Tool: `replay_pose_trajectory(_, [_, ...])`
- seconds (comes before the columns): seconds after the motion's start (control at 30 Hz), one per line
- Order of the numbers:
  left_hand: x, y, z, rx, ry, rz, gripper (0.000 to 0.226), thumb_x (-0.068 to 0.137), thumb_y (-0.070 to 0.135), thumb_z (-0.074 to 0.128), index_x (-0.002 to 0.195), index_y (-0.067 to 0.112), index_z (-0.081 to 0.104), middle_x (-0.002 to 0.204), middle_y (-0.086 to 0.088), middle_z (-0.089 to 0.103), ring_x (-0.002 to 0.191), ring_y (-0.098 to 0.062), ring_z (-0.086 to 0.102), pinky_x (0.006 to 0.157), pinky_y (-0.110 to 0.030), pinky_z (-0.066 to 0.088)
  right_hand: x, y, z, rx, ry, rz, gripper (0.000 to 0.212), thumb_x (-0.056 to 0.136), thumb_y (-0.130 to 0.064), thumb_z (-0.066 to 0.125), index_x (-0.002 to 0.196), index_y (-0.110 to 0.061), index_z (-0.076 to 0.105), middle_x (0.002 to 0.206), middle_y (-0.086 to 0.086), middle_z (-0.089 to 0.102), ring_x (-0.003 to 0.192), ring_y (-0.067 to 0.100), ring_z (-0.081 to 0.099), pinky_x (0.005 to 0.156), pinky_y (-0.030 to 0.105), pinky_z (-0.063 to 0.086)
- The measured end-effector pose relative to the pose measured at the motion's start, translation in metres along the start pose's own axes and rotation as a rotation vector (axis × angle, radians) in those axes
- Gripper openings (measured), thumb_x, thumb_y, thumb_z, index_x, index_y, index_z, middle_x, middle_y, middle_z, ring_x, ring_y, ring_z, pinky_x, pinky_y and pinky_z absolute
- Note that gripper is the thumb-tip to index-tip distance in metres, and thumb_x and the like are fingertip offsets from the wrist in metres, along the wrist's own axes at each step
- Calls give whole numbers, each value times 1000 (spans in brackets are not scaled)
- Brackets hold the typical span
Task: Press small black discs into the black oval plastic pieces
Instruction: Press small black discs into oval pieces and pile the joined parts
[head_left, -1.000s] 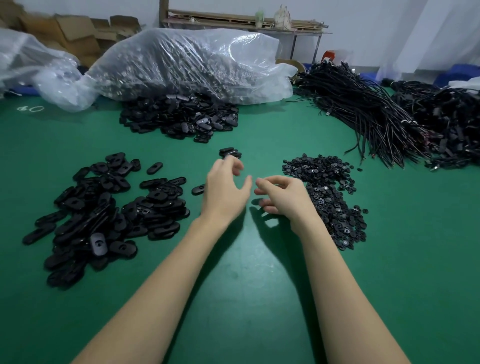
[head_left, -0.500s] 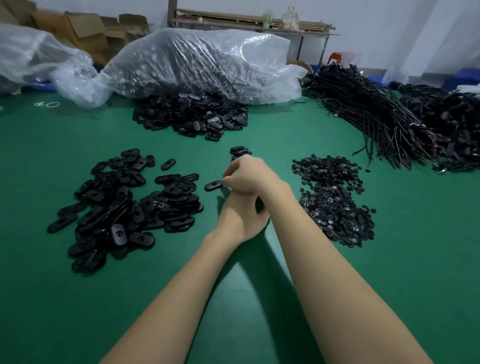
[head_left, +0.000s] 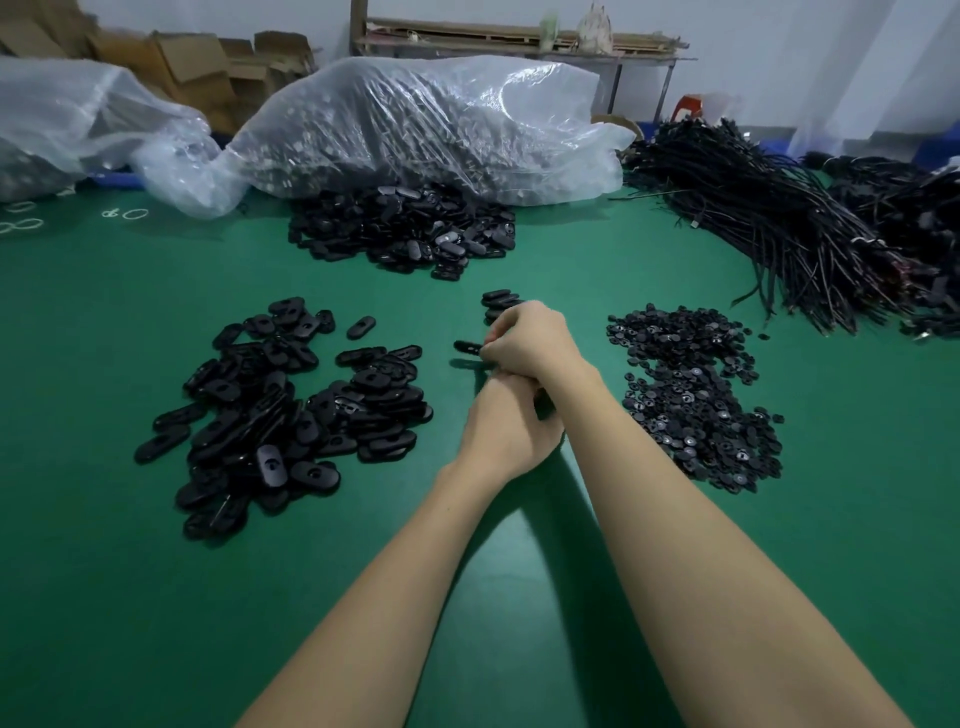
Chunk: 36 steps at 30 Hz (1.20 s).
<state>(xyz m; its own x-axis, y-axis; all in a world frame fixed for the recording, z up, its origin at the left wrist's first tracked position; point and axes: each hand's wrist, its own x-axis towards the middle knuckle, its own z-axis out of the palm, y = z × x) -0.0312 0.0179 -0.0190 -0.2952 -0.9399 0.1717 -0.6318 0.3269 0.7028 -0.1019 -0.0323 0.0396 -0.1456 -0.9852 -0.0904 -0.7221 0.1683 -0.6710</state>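
Hands: right hand (head_left: 524, 340) crosses over the left hand (head_left: 506, 431), fingers curled, pinching a black oval piece (head_left: 467, 347) held above the green table (head_left: 519, 597).
Left hand: lies under the right wrist; what its fingers do is hidden.
Left of hands: pile of oval pieces (head_left: 291, 410).
Right of hands: heap of small black discs (head_left: 691, 395).
Far side: another oval heap (head_left: 405, 234) against a clear plastic bag (head_left: 431, 124); black cable bundles (head_left: 779, 223) at right.

right hand (head_left: 524, 338): fingers curled, crossed above left | left hand (head_left: 506, 426): fingers hidden, grip unclear
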Motion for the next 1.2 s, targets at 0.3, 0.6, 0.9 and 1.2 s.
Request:
replay_pose_trajectory(0.3, [0, 0, -5, -273, 309, -83, 15, 92, 21, 68, 101, 17, 57, 104, 2, 58, 79, -11, 62, 77, -30, 51, -30, 60, -28, 528, 151, 65, 17, 96, -8, 63, 90, -18, 75, 93, 7, 74, 74, 16, 69, 68, 30, 63])
replay_pose_trajectory(0.6, [0, 3, -20, -738, 46, -175, 20, 94, 11, 69, 113, 19, 73, 86, -3, 77, 74, -14, 71, 82, -28, 60, -43, 87, -57, 466, 87, -25, 11, 94, -7, 70, 103, -11, 75, 88, 3, 77, 77, 13, 72, 73, 24, 60])
replay_pose_trajectory(0.9, [1, 3, -12, -1074, 164, -300, 19, 95, -4, 64, 108, 7, 74, 101, -9, 76, 85, -17, 76, 80, -18, 58, -39, 120, -75, -11, 359, 174, 11, 85, -28, 82, 93, -21, 82, 88, 2, 75, 85, 16, 68, 80, 27, 51])
replay_pose_trajectory(1.2, [0, 4, -13, -1079, 162, -302, 19, 96, -3, 62, 107, 6, 73, 103, -10, 75, 84, -17, 76, 79, -17, 58, -40, 105, -68, -110, 398, 237, 7, 81, -23, 80, 88, -26, 82, 81, 2, 71, 83, 24, 65, 71, 28, 45])
